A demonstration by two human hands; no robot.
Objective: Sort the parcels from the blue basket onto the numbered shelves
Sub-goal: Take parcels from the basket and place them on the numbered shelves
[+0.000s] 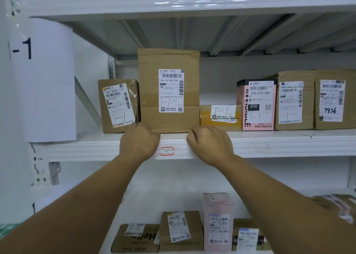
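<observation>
A tall brown cardboard parcel (168, 61) stands upright on the white shelf (269, 136) marked 1-1. Its white label carries a handwritten 1-1. My left hand (139, 140) curls around its lower left corner. My right hand (209, 144) curls at its lower right corner. Both sets of fingers touch the box's bottom edge at the shelf's front lip. The blue basket is out of view.
A smaller brown box (107, 107) stands left of the tall parcel. To the right sit a flat yellow-taped box (206, 119), a pink box (243, 107) and two brown boxes (312, 76). Several parcels (181, 230) stand on the shelf below. A paper sign (48, 80) reads 1-1.
</observation>
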